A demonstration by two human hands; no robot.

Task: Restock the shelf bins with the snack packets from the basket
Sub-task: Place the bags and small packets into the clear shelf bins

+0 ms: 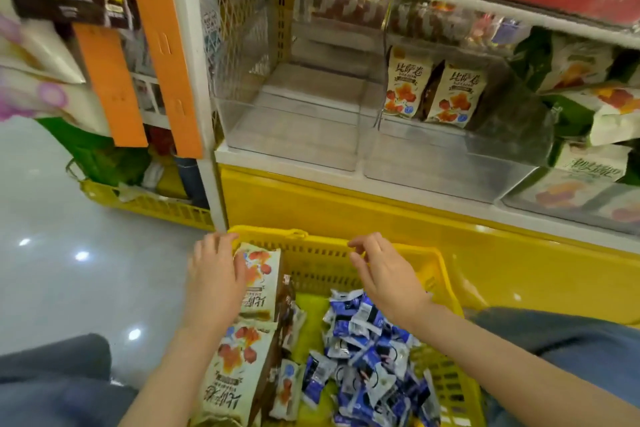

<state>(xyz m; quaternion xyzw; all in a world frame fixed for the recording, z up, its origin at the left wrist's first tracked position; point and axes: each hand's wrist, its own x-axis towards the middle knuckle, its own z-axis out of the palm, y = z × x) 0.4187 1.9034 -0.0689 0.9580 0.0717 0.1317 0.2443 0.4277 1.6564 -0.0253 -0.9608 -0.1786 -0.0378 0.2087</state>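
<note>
The yellow basket [446, 284] sat just in front of the person, below the shelf, and both hands were over its far end. The left hand [214, 277] lay with straight fingers against the upper of 2 cream packets [263, 274] set end to end along the basket's left wall, gripping nothing. The right hand [384, 274] hovered above the basket's middle, fingers loosely curled and empty, with the heap of blue sachets [367, 350] under its wrist. The cream packets lay with their long axis running away from the person toward the shelf, so the left hand was plainly the nearer one and would probably close across the short width. Their likely home, the middle bin [450, 163], held 2 matching packets [453, 94] upright at its back, up and to the right of that hand. The left bin [294, 135] beside it showed no packets.
</note>
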